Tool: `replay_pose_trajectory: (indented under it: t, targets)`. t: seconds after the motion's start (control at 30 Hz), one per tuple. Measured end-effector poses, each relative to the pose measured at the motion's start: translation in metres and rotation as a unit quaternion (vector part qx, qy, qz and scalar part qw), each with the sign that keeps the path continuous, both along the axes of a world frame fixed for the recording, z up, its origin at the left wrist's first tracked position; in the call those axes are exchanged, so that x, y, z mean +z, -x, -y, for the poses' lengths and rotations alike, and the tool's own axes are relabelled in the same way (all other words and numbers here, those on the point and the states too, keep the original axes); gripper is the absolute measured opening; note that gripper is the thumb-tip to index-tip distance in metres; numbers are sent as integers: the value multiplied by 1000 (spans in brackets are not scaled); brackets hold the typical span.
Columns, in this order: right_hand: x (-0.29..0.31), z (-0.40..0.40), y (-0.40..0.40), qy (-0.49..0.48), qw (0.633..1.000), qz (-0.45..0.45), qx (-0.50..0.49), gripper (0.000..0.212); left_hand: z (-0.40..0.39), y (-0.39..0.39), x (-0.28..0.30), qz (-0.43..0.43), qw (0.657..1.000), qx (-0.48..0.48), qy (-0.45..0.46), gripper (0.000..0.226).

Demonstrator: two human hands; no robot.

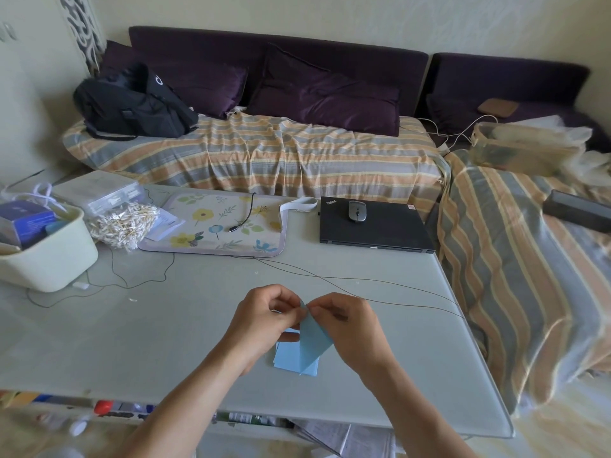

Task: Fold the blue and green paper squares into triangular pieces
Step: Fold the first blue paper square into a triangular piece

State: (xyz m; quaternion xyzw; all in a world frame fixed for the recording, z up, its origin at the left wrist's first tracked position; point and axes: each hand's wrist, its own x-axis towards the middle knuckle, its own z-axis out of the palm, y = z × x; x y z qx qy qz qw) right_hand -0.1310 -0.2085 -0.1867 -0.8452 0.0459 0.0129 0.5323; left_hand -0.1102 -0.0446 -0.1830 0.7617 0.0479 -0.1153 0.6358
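Near the desk's front edge the left hand (264,320) and right hand (347,325) both pinch the top of a blue paper piece (314,338), lifted over a small stack of blue squares (291,361) lying flat. A thin dark wire (380,289) runs across the desk (132,325) just behind the hands. Toward the back edge – a closed black laptop (373,229) with a mouse (357,210) on top, a floral mat (224,226), a bag of cotton swabs (125,223); at the left edge, a pale bin (56,256). Behind stands a striped-covered sofa (264,153) with purple cushions
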Motion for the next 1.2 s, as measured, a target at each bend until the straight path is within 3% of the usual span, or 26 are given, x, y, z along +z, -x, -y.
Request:
replay_pose_trajectory:
  t: [0.37, 0.77, 1.2]
  targets:
    - [-3, -2, -1, 1, 999, -24, -28, 17, 2, 1, 2, 2, 1000, 18, 25, 8]
    - [-1, -4, 0, -16, 999, -25, -29, 17, -2, -3, 7, -53, 988, 81, 122, 11]
    - [-3, -2, -2, -10, 1000, -8, -27, 19, -1, -1, 10, -35, 988, 93, 119, 13]
